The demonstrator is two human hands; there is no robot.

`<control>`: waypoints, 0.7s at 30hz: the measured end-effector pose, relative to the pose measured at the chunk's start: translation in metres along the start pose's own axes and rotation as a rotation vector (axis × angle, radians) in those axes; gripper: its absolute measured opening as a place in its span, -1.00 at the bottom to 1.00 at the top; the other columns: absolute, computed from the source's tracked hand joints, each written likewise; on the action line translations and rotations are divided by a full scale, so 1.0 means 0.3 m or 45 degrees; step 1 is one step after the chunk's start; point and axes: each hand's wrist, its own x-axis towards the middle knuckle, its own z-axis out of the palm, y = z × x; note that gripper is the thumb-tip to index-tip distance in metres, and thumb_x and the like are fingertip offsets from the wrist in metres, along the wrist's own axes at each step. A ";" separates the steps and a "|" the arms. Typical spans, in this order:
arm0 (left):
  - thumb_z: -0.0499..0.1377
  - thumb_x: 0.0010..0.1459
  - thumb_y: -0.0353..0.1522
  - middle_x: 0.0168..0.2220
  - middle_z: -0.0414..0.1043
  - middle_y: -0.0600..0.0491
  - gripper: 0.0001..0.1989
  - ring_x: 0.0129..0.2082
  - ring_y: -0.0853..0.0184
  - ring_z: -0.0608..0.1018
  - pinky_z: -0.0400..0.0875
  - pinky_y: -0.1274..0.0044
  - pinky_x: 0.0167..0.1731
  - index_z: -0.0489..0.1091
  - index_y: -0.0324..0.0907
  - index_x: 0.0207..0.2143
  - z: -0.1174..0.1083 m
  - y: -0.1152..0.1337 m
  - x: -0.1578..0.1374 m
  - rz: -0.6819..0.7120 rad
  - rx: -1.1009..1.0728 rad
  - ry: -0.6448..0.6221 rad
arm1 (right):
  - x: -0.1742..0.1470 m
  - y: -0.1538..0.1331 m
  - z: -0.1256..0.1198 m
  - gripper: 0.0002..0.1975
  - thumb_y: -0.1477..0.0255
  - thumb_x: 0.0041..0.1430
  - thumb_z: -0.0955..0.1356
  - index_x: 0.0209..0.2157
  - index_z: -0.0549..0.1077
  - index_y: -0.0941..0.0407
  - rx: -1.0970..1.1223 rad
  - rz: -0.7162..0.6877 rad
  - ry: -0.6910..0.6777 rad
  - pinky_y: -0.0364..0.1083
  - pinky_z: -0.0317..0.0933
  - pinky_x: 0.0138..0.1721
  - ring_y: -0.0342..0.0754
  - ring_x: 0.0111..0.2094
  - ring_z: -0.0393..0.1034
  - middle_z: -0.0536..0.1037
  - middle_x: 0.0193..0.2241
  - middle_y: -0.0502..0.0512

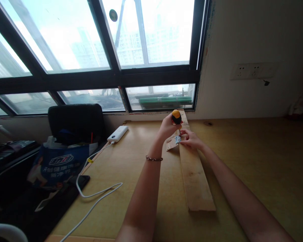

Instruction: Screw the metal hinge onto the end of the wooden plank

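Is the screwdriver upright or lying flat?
Upright: the screwdriver stands handle up in the left hand, tip down at the hinge.

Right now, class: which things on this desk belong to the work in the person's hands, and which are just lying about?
In use: screwdriver in left hand; metal hinge steadied by right hand; long plank; small wood piece.

Lying about: power bank, white cable, blue bag, black chair.

Hands: two, left hand (167, 128) and right hand (191, 139)
Screwdrivers: one screwdriver (177, 118)
Hinges: one hinge (177, 139)
Wooden planks: one long plank (193, 168)
Power banks: one power bank (117, 133)
Chairs: one office chair (75, 122)
Bracelets: one bracelet (154, 158)
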 end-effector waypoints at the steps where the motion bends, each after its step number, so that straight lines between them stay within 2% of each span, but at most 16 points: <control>1: 0.20 -0.25 -0.56 -0.41 0.45 0.02 -0.77 -0.37 0.34 0.48 0.38 0.50 -0.33 0.35 -0.28 -0.42 0.003 0.000 0.001 0.009 0.013 -0.001 | 0.000 0.001 0.000 -0.46 0.47 -0.15 0.43 -0.08 0.25 0.14 0.002 0.005 -0.001 -0.28 0.11 -0.74 -0.31 -0.68 0.24 0.44 -0.19 0.12; 6: 0.20 -0.26 -0.56 -0.44 0.45 0.04 -0.77 -0.40 0.35 0.47 0.38 0.52 -0.36 0.34 -0.28 -0.43 -0.010 0.004 0.000 0.024 -0.025 -0.004 | 0.001 0.005 0.000 -0.45 0.47 -0.15 0.43 -0.07 0.26 0.13 0.007 -0.037 0.010 -0.28 0.11 -0.74 -0.32 -0.68 0.24 0.40 -0.13 0.13; 12: 0.22 -0.25 -0.51 -0.43 0.45 0.03 -0.80 -0.39 0.35 0.47 0.38 0.52 -0.36 0.34 -0.28 -0.45 -0.039 0.021 -0.004 0.044 -0.070 0.057 | 0.001 0.003 -0.001 -0.45 0.48 -0.15 0.43 -0.06 0.25 0.15 0.007 -0.015 -0.001 -0.28 0.10 -0.74 -0.34 -0.70 0.21 0.43 -0.16 0.12; 21: 0.21 -0.24 -0.53 -0.44 0.44 0.05 -0.78 -0.38 0.36 0.48 0.38 0.53 -0.36 0.33 -0.26 -0.43 -0.033 0.009 -0.007 0.004 -0.033 0.049 | -0.001 -0.002 -0.001 -0.46 0.47 -0.14 0.43 -0.07 0.24 0.14 -0.003 -0.051 0.002 -0.28 0.11 -0.73 -0.34 -0.69 0.19 0.43 -0.17 0.11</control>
